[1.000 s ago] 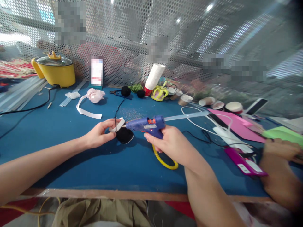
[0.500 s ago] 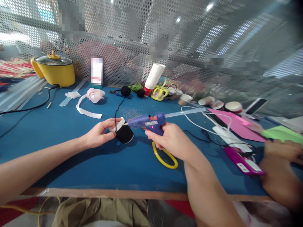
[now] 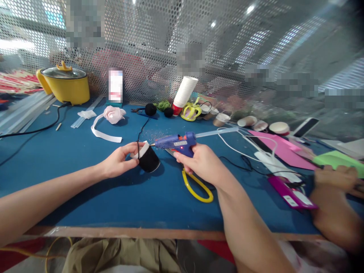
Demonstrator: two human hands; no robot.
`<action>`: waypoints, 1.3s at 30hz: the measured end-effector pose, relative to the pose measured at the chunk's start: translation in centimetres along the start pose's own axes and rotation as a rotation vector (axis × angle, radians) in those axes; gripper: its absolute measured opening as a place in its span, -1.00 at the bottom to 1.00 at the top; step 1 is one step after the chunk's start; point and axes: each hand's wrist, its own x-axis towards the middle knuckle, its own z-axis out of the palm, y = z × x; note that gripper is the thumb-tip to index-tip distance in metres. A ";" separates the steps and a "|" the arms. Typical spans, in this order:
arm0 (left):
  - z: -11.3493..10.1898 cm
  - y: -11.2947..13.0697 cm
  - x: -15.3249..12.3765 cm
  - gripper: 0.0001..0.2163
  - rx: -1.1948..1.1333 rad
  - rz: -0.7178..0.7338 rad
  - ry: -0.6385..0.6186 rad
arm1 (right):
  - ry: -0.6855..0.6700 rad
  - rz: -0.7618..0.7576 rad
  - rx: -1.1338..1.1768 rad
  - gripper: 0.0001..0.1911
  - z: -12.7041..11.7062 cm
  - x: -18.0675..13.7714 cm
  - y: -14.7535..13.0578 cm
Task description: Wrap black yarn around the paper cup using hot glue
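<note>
Between its thumb and fingers, my left hand [image 3: 123,160] grips a paper cup [image 3: 149,160] that is wrapped in black and tilted on its side; a white band shows near its rim. A black cord [image 3: 141,131] runs from the cup back across the table to a black yarn ball [image 3: 150,109]. My right hand [image 3: 201,162] is wrapped around the handle of a blue glue gun [image 3: 176,142], its nozzle close to the cup's white band. A clear glue stick [image 3: 217,132] juts from the gun's back. Under my right hand lie scissors with yellow handles [image 3: 199,191].
A yellow electric pot [image 3: 68,88], a phone [image 3: 115,86], a white ribbon roll [image 3: 113,114] and stacked paper cups [image 3: 185,92] stand behind. To the right are pink paper [image 3: 284,148], a purple power strip [image 3: 291,195] and another person's hand [image 3: 335,177].
The glue gun has shifted slightly left and up along the cup's white band, uncovering more of the scissors. My left hand and the cup have barely moved.
</note>
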 end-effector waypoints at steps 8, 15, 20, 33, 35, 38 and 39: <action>0.0 0.1 0.1 -0.84 0.018 0.014 0.003 | 0.010 -0.003 -0.009 -0.76 0.1 0.2 -0.2; 0.0 -0.2 0.0 -0.87 0.018 0.023 0.004 | -0.017 0.004 -0.001 -0.77 -0.1 -0.1 -0.1; 0.0 0.0 0.0 -0.89 0.025 0.026 0.009 | -0.043 0.012 0.032 -0.79 -0.4 -0.6 -0.5; 0.0 0.7 -0.1 -0.90 0.088 0.051 0.016 | 0.317 0.095 0.161 -0.78 -0.7 4.5 3.5; 0.1 1.1 -0.2 -0.91 0.167 0.088 0.017 | 0.336 0.163 -0.059 -0.74 -0.5 6.2 4.9; 0.2 1.7 -0.3 -0.92 0.308 0.147 0.007 | 0.311 0.215 -0.142 -0.66 0.4 8.2 6.3; 0.2 1.9 -0.3 -0.92 0.355 0.169 -0.002 | 0.301 0.227 -0.156 -0.64 0.7 8.7 6.5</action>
